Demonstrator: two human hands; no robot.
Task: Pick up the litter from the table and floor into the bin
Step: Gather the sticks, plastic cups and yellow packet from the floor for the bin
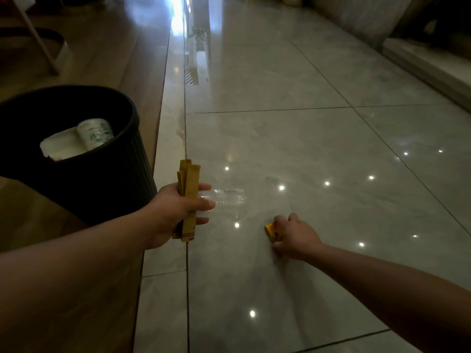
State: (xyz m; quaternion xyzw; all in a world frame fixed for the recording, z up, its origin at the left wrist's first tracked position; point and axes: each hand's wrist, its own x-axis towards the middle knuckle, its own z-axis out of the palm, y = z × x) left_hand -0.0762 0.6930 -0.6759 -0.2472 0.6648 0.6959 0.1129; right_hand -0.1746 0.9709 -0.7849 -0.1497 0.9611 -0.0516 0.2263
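The left hand (175, 210) is curled around a bundle of flat tan paper sachets (188, 192) and a clear ribbed plastic cup (228, 203). The sachets stand nearly upright through the fist, long axis running away from the camera, ends sticking out above and below. The cup lies sideways, its mouth pointing right. The right hand (293, 236) presses down on a small yellow-orange wrapper (271, 231) on the glossy grey tiled floor (305, 149), fingers bent over it; only its left corner shows. A round black ribbed bin (122, 179) stands just left of the left hand, holding a white foam tray (61, 146) and a white printed paper cup (95, 133).
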